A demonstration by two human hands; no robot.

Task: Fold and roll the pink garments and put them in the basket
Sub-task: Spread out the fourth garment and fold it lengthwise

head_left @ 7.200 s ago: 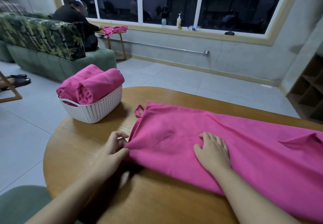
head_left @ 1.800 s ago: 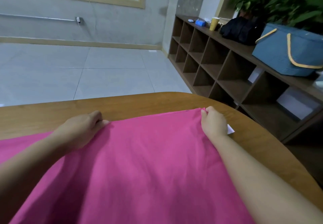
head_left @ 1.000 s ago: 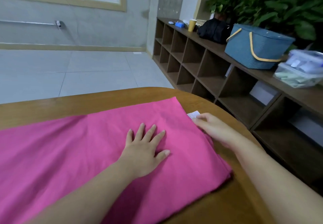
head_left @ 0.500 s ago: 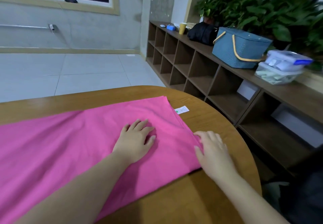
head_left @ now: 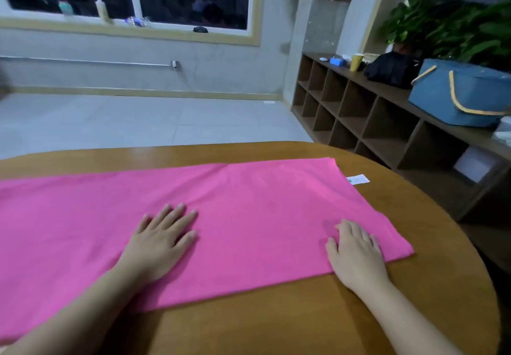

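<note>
Currently the pink garment (head_left: 249, 216) lies flat in a long folded band across the round wooden table (head_left: 276, 327), smooth, a white tag (head_left: 358, 179) poking out at its 2 o'clock corner. Left hand (head_left: 160, 241) presses mid-cloth, fingers straight, slightly spread. Right hand (head_left: 356, 255) rests flat at the 4 o'clock corner. Garment's 9 o'clock end is cut off by the frame.

Blue basket (head_left: 459, 94) on cubby shelf (head_left: 367, 116)
</note>
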